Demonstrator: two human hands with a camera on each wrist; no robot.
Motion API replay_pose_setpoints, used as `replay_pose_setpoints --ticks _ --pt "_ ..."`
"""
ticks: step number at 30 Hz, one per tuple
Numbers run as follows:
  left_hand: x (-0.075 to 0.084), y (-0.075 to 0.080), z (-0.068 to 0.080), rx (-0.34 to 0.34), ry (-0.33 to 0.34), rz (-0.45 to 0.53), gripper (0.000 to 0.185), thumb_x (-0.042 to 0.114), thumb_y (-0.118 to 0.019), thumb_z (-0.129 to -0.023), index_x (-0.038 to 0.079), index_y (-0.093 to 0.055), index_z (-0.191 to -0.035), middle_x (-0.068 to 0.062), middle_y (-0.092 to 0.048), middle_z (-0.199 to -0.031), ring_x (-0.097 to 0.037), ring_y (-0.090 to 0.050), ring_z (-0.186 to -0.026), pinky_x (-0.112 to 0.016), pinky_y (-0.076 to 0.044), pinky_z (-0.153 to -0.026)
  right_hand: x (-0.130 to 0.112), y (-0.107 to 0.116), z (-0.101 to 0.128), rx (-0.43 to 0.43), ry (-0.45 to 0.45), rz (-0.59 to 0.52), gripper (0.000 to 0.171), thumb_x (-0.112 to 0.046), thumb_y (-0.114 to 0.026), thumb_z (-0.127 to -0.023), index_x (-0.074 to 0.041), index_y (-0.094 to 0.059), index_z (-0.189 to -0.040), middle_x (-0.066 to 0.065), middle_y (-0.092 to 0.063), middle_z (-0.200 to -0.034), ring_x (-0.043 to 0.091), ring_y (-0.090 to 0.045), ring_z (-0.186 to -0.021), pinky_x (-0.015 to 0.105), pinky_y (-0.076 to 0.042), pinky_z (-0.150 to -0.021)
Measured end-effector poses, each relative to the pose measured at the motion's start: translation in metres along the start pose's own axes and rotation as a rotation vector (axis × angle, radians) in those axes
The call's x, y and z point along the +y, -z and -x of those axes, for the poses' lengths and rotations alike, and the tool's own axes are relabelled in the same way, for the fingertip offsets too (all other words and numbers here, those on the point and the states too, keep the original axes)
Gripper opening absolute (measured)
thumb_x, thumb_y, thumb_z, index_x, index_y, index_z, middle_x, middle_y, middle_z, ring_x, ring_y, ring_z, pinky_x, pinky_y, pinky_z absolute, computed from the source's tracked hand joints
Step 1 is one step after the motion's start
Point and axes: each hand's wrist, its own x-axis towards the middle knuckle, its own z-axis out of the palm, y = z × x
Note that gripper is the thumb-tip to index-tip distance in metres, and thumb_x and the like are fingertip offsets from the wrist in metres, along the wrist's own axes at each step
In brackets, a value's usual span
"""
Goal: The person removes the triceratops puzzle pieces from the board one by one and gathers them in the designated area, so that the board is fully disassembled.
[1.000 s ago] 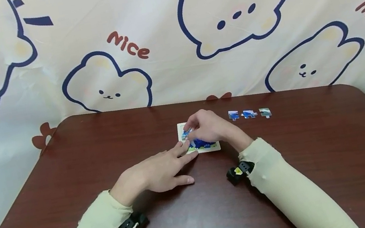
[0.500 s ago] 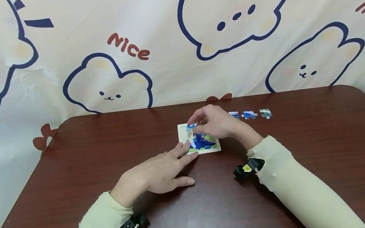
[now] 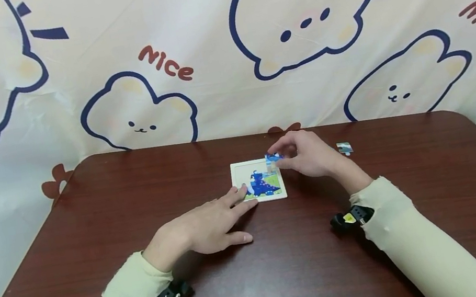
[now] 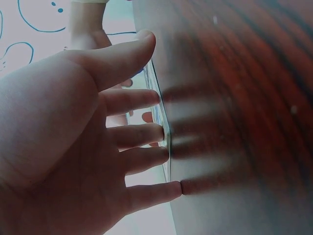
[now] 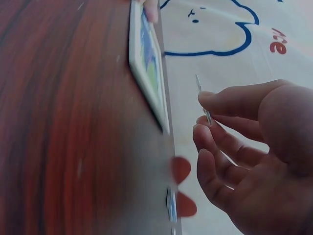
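Observation:
A small jigsaw tray (image 3: 247, 169) with a pale rim lies on the table. Assembled pieces showing a blue dinosaur (image 3: 264, 184) fill its lower part, while its upper left shows bare backing. My left hand (image 3: 204, 226) rests with straight, spread fingers at the tray's lower left; the left wrist view shows its fingertips (image 4: 155, 132) along the tray edge. Over the tray's upper right corner, my right hand (image 3: 308, 154) pinches a blue jigsaw piece (image 3: 273, 157) between thumb and fingers. From the right wrist that piece appears edge-on, raised off the table.
One loose jigsaw piece (image 3: 345, 148) lies to the right of my right hand. More loose blue pieces (image 5: 171, 204) show edge-on in the right wrist view, hidden from the head view by that hand. A printed cloth (image 3: 219, 98) hangs behind the table's (image 3: 166, 177) far edge.
My right hand has carried the jigsaw piece rightward from the tray's upper left to its upper right corner, now covering two of the loose pieces. The left hand has stayed put.

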Motion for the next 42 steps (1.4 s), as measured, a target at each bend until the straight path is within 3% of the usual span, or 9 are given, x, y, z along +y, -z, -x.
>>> replay_pose_setpoints --ticks 11,19,27,42 --pt "0.0 -0.002 0.0 -0.001 0.005 0.008 0.073 0.044 -0.061 -0.108 0.016 -0.031 -0.169 -0.014 -0.013 -0.18 -0.035 -0.017 -0.167 -0.057 -0.028 -0.13 0.031 0.014 0.018 0.001 -0.039 0.029 0.029 -0.018 -0.077 -0.098 -0.017 -0.077 -0.127 0.011 -0.068 -0.115 0.027 -0.058 -0.101 0.032 -0.051 -0.076" --pt "0.002 -0.002 0.0 -0.002 0.011 0.009 0.074 0.044 -0.061 -0.107 0.017 -0.031 -0.169 -0.012 -0.012 -0.18 -0.033 -0.016 -0.167 -0.056 -0.028 -0.131 0.04 0.022 0.026 -0.025 -0.081 0.041 0.031 -0.014 -0.077 -0.098 -0.013 -0.076 -0.129 0.014 -0.066 -0.122 0.03 -0.057 -0.106 0.037 -0.051 -0.084" --pt "0.002 -0.002 0.0 0.001 0.007 0.009 0.074 0.043 -0.061 -0.107 0.016 -0.031 -0.169 -0.014 -0.012 -0.18 -0.034 -0.016 -0.167 -0.058 -0.028 -0.131 0.049 0.026 0.027 -0.057 -0.101 0.08 0.029 -0.013 -0.077 -0.097 -0.01 -0.076 -0.126 0.013 -0.068 -0.111 0.028 -0.059 -0.1 0.034 -0.05 -0.081" --pt "0.002 -0.002 0.001 -0.001 0.018 0.019 0.074 0.043 -0.062 -0.107 0.017 -0.031 -0.169 -0.012 -0.012 -0.18 -0.033 -0.015 -0.167 -0.059 -0.027 -0.131 0.052 0.025 0.022 -0.092 -0.125 0.052 0.027 -0.012 -0.08 -0.094 -0.007 -0.075 -0.12 0.014 -0.07 -0.111 0.028 -0.061 -0.1 0.033 -0.052 -0.084"
